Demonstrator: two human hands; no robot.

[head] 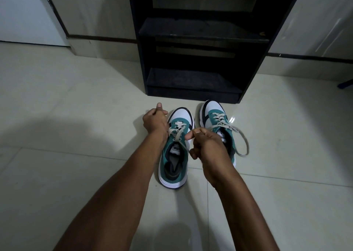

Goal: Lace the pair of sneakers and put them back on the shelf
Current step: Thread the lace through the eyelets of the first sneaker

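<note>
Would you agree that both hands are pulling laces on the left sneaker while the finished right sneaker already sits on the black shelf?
Not quite: the head view shows the right sneaker on the floor tiles before the black shelf. Both hands, left hand and right hand, do pull laces on the left sneaker.

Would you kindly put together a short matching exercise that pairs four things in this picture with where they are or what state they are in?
Things:
1. left sneaker
2. right sneaker
3. shelf
4. left hand

States:
A. stands against the wall, nothing on its boards
B. laced far up, lace ends trailing on the floor
C. closed on a lace end, beside a toe
D. laced only near the toe, a lace pulled taut each side

Pairs: 1-D, 2-B, 3-A, 4-C
</note>
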